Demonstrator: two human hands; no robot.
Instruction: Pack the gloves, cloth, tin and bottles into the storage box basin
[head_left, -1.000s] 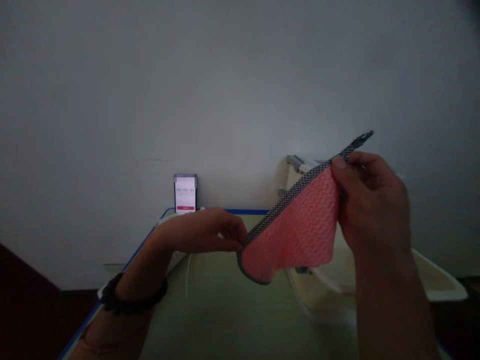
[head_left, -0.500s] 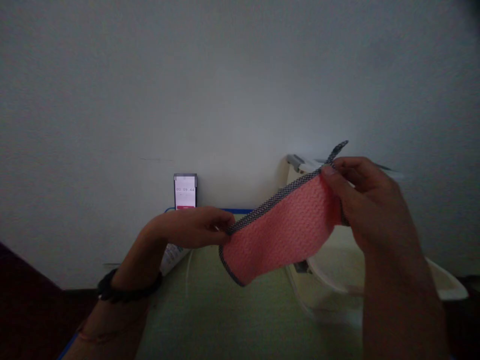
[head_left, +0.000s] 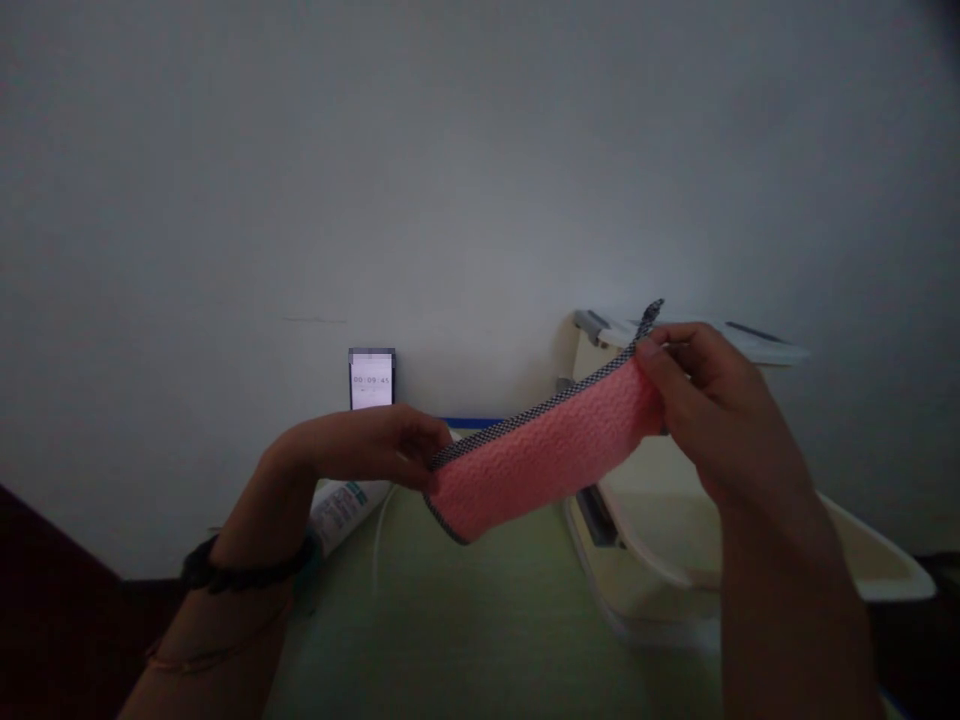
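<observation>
A pink textured cloth with a black-and-white checked border is stretched between my two hands in the air, slanting up to the right. My left hand pinches its left end at the upper corner. At the right end, the fingers and thumb of my right hand close on the other upper corner. A small loop of the checked border sticks up beyond my right fingertips. The cloth looks folded, with its lower edge hanging loose.
Below the cloth is a green tabletop. A lit phone showing a timer leans on the wall behind. A white printed tube or bottle lies under my left wrist. On the right stands an open cream plastic container, its raised lid against the wall.
Both hands have shifted slightly left with the cloth. My left hand is a little higher and the right a little lower, so the cloth slants less. More of the printed tube shows.
</observation>
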